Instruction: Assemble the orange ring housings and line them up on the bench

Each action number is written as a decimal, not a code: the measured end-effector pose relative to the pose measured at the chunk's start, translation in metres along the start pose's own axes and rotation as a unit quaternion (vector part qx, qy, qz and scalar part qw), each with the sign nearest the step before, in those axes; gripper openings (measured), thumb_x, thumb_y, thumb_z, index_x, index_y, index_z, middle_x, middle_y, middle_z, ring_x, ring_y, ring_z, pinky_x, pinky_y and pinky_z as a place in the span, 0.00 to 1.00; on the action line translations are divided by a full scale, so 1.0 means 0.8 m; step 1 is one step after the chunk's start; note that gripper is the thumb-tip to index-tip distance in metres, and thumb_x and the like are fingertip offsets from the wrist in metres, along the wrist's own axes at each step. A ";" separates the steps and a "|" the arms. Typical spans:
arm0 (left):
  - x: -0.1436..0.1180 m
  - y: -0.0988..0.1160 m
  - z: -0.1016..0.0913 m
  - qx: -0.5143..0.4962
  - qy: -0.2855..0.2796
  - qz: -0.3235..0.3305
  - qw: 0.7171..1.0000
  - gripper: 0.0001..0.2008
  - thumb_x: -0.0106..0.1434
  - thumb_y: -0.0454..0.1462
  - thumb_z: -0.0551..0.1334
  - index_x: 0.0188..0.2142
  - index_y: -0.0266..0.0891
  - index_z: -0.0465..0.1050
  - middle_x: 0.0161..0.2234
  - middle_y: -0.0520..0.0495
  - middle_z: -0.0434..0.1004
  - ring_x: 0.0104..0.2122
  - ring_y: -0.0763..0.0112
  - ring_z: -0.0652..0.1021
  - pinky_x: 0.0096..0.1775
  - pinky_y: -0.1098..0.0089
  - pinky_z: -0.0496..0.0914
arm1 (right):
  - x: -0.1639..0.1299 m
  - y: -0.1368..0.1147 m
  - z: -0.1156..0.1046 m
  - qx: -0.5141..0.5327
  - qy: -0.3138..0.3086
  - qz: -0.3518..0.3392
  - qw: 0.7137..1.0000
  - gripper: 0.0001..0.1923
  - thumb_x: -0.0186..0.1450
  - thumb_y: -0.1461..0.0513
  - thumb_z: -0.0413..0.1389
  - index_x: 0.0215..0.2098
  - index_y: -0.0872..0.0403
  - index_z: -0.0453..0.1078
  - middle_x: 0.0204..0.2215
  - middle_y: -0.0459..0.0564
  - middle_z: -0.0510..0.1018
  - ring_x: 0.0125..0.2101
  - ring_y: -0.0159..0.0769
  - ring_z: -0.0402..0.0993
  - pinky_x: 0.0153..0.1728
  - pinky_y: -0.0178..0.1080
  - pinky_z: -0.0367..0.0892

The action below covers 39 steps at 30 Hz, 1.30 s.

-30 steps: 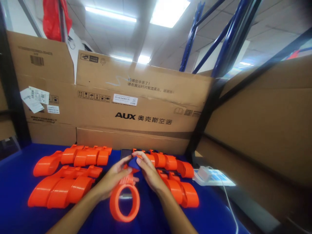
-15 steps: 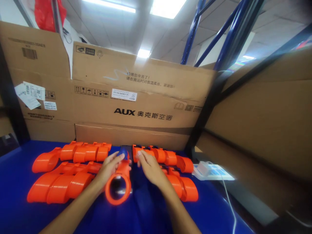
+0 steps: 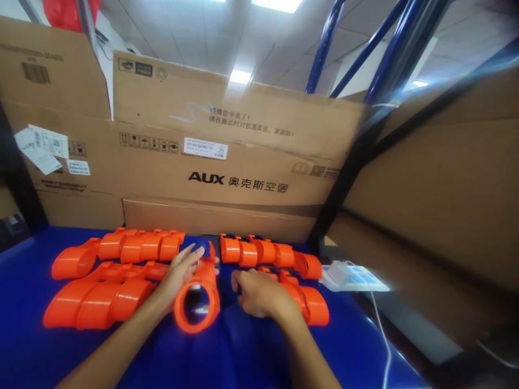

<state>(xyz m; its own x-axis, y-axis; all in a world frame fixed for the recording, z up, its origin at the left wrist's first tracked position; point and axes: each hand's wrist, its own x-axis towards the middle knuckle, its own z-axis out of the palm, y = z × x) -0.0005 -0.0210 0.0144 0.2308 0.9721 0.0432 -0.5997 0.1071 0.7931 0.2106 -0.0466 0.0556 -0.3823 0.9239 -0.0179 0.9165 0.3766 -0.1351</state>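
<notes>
My left hand [image 3: 177, 274] grips an orange plastic part [image 3: 197, 298] with a large round ring at its near end; a small blue piece [image 3: 200, 248] sits at its far end under my fingertips. My right hand [image 3: 256, 292] rests on the blue table cover [image 3: 243, 356] just right of that part, fingers curled, with nothing visibly in it. It lies beside a row of matching orange parts [image 3: 302, 300].
More orange parts lie in rows at left [image 3: 101, 294], back left [image 3: 121, 249] and back middle [image 3: 263, 254]. A dark phone [image 3: 214, 244] lies behind the held part. Cardboard boxes [image 3: 227, 156] wall the back and right. A white pack with cable [image 3: 348, 276] lies at right.
My right hand let go of the blue piece and drew back down onto the table. My left hand keeps the ring part, now lower and farther forward.
</notes>
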 end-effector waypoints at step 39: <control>-0.006 -0.003 0.006 -0.041 -0.001 0.116 0.992 0.17 0.54 0.36 0.70 0.43 0.43 0.71 0.46 0.46 0.80 0.47 0.58 0.79 0.49 0.58 0.73 | 0.030 -0.014 0.007 0.493 0.253 -0.121 0.824 0.17 0.65 0.53 0.60 0.49 0.51 0.70 0.45 0.52 0.77 0.45 0.43 0.74 0.48 0.44 0.70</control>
<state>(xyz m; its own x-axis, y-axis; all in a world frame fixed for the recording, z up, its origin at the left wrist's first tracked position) 0.0032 -0.0267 0.0152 0.0807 0.9721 0.2202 -0.6972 -0.1029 0.7095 0.1903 -0.0287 0.0507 -0.2133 0.8338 0.5092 0.1837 0.5462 -0.8173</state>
